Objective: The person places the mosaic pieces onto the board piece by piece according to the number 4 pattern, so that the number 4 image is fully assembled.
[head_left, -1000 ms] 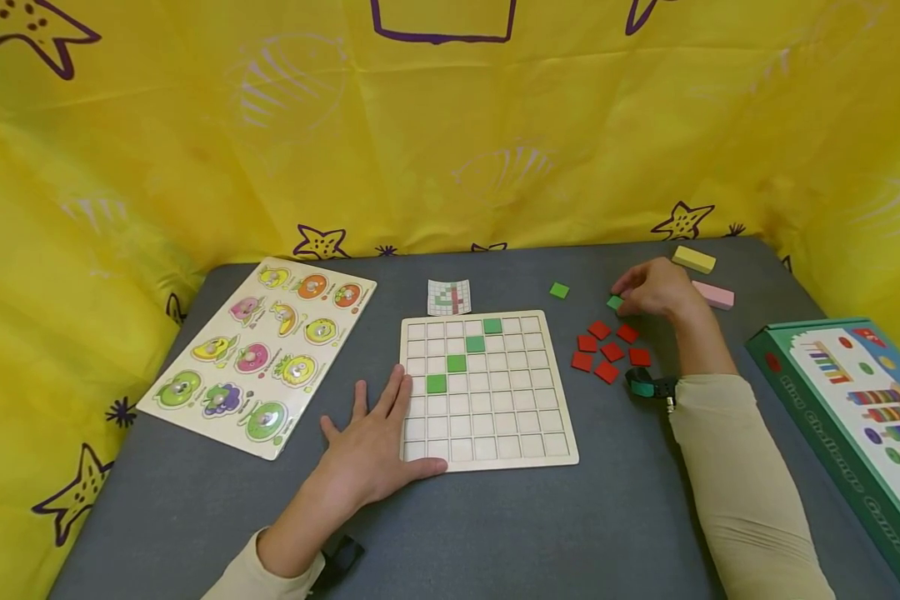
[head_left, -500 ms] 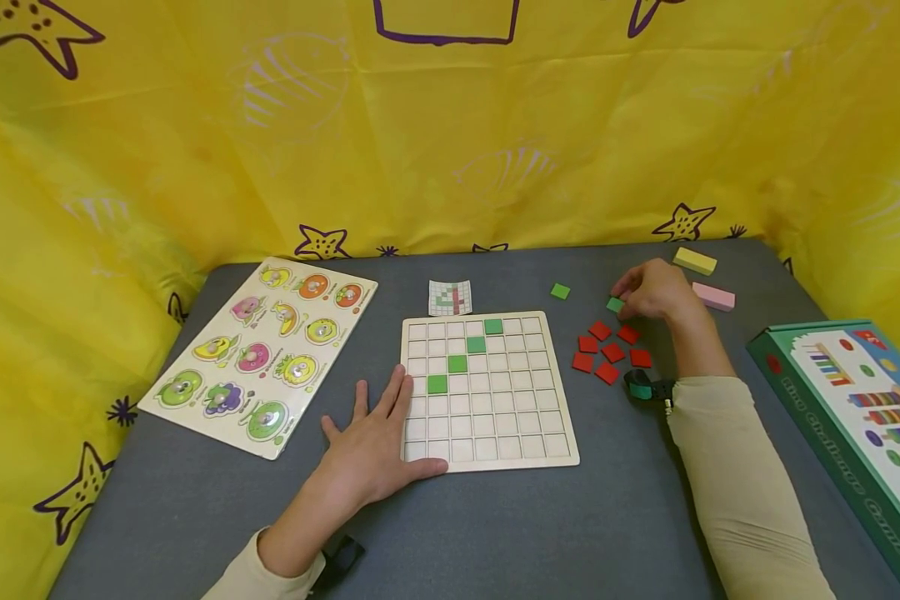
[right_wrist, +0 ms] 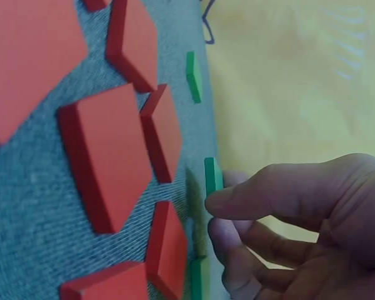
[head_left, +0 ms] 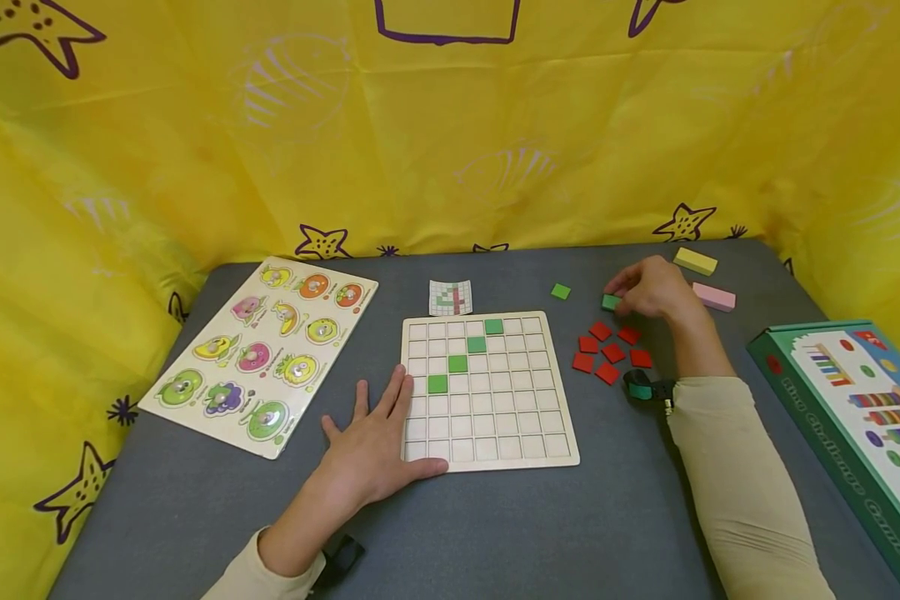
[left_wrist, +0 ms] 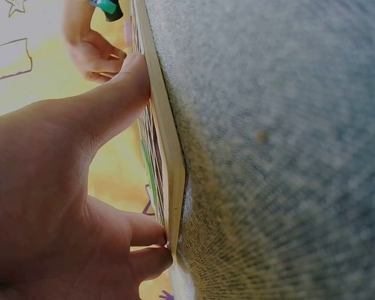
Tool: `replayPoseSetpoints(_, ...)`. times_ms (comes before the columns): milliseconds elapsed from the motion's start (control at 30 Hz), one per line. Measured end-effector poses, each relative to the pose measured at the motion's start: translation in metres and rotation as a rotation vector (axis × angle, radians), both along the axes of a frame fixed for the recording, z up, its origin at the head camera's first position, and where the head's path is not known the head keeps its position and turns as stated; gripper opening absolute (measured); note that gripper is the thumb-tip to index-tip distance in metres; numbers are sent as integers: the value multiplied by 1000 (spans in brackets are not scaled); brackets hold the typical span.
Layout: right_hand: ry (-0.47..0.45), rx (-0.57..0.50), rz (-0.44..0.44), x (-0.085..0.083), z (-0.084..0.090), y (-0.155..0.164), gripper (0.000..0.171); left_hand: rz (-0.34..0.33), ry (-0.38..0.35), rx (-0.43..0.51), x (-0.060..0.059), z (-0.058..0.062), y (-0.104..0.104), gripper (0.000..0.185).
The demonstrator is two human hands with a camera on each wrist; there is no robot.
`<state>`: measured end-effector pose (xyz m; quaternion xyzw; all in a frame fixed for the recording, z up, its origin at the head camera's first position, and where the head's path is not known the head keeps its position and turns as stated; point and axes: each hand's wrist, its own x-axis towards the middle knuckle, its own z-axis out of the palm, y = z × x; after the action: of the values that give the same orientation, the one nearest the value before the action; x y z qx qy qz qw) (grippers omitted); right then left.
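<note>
Green tile (head_left: 611, 302) | pinched in right hand (head_left: 654, 289) grip, wrist view shows it lifted | left hand (head_left: 375, 446) flat on grid board (head_left: 487, 442)

both arms in long beige fabric sleeves (head_left: 727, 467); black-and-teal wrist-mounted camera strap (head_left: 648, 386) on right wrist.

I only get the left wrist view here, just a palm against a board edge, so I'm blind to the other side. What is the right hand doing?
Observer: The right hand pinches a green tile beside the red tiles.
Operator: Is that tile lifted?
Observer: The right wrist view shows the green tile tipped up on edge off the grey table, thumb against it.
Operator: How full is the board?
Observer: The grid board holds four green tiles in a diagonal; its other cells are bare.
</note>
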<state>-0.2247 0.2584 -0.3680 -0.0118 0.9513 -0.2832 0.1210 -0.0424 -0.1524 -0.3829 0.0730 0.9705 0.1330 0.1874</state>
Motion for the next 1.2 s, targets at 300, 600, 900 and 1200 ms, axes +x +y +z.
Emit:
replayPoseSetpoints(300,4,-67,32,2,5,-8,35,4,-3,7,0,0,0,122)
replayPoseSetpoints(600,13,-126,74,7,9,-26,36,5,-6,1,0,-1,-1,122)
replayPoseSetpoints(900,42,-161,117,14,16,-53,31,6,-10,4,-1,0,-1,122)
replayPoseSetpoints(1200,-2,-196,162,25,24,-83,27,4,-11,0,-2,0,0,123)
